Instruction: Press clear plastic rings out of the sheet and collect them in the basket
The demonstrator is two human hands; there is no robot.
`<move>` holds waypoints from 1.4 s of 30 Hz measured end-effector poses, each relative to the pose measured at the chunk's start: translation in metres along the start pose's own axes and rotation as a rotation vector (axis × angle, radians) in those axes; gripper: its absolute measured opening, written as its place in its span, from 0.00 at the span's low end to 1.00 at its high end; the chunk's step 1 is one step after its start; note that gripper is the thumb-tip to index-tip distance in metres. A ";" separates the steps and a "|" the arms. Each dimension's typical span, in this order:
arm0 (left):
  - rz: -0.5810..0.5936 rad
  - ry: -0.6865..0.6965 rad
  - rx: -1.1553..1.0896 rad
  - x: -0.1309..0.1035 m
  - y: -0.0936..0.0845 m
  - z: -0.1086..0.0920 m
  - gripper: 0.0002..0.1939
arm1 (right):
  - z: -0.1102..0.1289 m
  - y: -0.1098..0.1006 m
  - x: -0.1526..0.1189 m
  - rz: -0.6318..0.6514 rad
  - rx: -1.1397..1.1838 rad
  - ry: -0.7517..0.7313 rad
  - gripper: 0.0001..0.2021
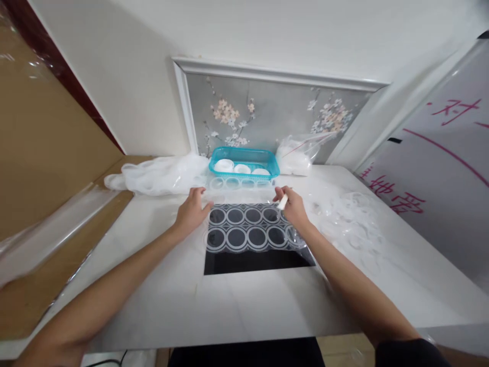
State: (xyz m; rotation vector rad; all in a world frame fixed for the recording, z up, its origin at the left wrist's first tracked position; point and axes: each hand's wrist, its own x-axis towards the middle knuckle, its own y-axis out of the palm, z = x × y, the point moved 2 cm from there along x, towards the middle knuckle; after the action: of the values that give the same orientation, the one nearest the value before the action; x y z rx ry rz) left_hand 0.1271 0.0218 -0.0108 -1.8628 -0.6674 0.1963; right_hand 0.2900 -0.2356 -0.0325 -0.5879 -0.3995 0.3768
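Observation:
A clear plastic sheet point(247, 237) printed with rows of pale rings lies over a black mat point(244, 262) on the white table. It extends past the mat's far edge toward the basket. My left hand point(193, 211) rests at the sheet's left side, thumb and fingers apart, with nothing visible in it. Over the sheet's right side, my right hand point(295, 206) is closed around a small white stick-like piece point(282, 202), whose end points down toward the rings. The exact kind of this piece is too small to tell.
Behind the sheet stands a blue plastic basket point(244, 153) with white rolls point(224, 165) in it. White translucent material point(164, 173) lies to its left, a clear bag point(296, 155) to its right. Ring-shaped clear scraps point(355, 219) cover the table's right; cardboard point(49, 127) stands left.

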 end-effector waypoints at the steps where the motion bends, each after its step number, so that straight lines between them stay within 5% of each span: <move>1: 0.084 0.066 0.066 -0.017 -0.002 -0.003 0.20 | 0.010 0.010 -0.011 0.112 0.153 0.015 0.29; 5: 0.402 0.354 0.321 -0.084 -0.001 -0.009 0.17 | 0.046 0.058 -0.054 0.450 0.503 0.085 0.39; 10: 0.500 0.464 0.447 -0.122 0.002 -0.006 0.22 | 0.058 0.094 -0.078 0.524 0.530 0.054 0.25; 22: 0.612 0.515 0.508 -0.125 -0.002 -0.008 0.23 | 0.063 0.094 -0.086 0.572 0.359 -0.113 0.14; 29: 0.530 0.598 0.531 -0.130 0.000 -0.009 0.22 | 0.062 0.094 -0.086 0.545 0.328 -0.163 0.11; 38: 0.522 0.475 0.460 -0.120 -0.003 -0.011 0.19 | 0.064 0.096 -0.102 0.414 0.036 -0.761 0.11; 42: 0.560 0.407 0.313 -0.114 -0.010 -0.010 0.17 | 0.067 0.092 -0.063 0.267 -0.146 -0.909 0.11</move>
State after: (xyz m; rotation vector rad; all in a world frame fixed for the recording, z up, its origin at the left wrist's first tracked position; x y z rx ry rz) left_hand 0.0338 -0.0443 -0.0179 -1.6738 0.1681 0.2547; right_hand 0.1838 -0.1629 -0.0521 -0.5891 -1.2335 0.8787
